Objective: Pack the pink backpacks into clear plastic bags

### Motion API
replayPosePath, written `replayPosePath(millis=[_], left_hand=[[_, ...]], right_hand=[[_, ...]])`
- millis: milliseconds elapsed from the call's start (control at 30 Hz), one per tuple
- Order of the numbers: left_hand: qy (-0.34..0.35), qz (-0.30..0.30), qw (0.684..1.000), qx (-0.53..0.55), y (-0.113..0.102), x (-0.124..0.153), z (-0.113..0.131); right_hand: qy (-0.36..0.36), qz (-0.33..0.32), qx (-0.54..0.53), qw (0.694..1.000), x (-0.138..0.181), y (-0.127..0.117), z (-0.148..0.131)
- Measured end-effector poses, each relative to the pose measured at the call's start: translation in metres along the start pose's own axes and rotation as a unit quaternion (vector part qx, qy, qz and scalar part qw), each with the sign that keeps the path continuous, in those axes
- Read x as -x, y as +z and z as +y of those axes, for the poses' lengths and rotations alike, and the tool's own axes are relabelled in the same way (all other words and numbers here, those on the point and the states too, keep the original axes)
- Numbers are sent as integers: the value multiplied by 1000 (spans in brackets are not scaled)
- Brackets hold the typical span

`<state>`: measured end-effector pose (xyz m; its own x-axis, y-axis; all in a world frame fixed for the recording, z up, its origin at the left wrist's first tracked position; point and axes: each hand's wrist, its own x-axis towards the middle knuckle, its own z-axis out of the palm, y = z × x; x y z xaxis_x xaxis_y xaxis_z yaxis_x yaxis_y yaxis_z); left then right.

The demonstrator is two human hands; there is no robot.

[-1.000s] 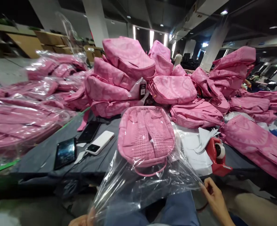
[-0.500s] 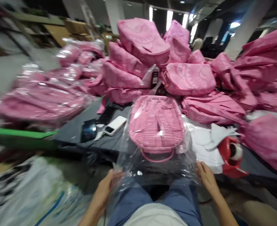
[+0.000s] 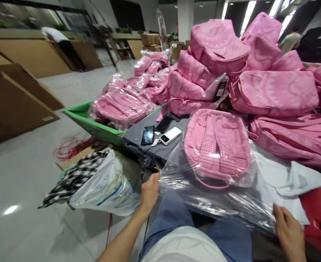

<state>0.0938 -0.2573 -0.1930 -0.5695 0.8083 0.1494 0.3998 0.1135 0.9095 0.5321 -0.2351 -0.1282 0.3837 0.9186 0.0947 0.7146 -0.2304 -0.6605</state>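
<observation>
A pink backpack [image 3: 217, 142] lies inside a clear plastic bag [image 3: 204, 198] at the front edge of the dark-covered table [image 3: 134, 136]. Its ribbed side and shoulder straps face up, and its loop handle points toward me. My left hand [image 3: 150, 191] is closed on the left corner of the plastic bag's near edge. On the other side, my right hand [image 3: 288, 227] pinches the right corner. Between both hands the plastic is stretched in taut folds over my lap.
Pink backpacks [image 3: 275, 91] are heaped behind. Wrapped ones fill a green bin [image 3: 86, 116] at left. Phones [image 3: 148, 135] and a white power bank [image 3: 171, 135] lie on the table. White sheets [image 3: 277, 182] and a red tape dispenser [image 3: 317, 214] are right. A white sack [image 3: 108, 185] stands on the floor.
My view has swung left, bringing in more floor, cardboard and a bending person. The bag's near edge has been drawn tighter between my hands, and it slants down to the right.
</observation>
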Motion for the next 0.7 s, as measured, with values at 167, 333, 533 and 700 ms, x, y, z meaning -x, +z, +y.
replayPosePath(millis=[167,333,533,700], left_hand=[[-172,-177,939,239,-7,-27,-14],[211,-83,974,1,-28,-35,-47],[533,-154,816,-163,-44,-40,-45],[279,-222,934,-3,-43,-46,-23]], right_hand=[[91,-97,-214,968,-15,-2,33],[-190,116,-16,975,8,-11,72],[-380,51,-17,923,14,-30,68],[-191,57,-221,955,-1,-18,45]])
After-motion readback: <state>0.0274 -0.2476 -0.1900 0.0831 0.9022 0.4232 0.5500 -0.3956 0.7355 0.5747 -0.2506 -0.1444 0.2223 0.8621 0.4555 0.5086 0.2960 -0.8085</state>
